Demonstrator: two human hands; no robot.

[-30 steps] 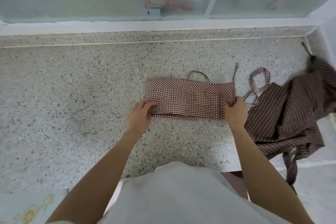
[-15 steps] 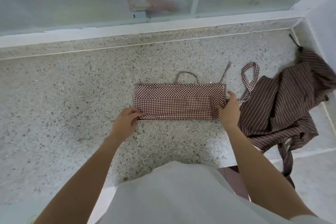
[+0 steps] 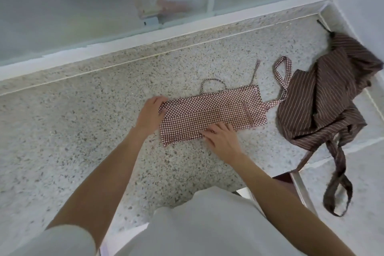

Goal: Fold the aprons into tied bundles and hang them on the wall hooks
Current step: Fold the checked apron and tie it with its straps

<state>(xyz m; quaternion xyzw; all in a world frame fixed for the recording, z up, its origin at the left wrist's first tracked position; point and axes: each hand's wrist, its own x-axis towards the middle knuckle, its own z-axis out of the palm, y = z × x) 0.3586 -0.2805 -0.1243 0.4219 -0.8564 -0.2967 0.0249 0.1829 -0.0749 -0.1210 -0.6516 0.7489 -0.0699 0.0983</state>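
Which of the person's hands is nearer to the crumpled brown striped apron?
The right hand. It rests on the near edge of the folded brown checked apron, partway toward the crumpled brown striped apron. The left hand holds the checked apron's far-left end.

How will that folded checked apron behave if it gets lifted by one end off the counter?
The checked apron would probably sag and unfold: it is thin cloth in loose flat layers, and nothing ties it yet. Its straps trail free, so they would likely dangle. It looks light, and the left hand at its end could probably raise it alone.
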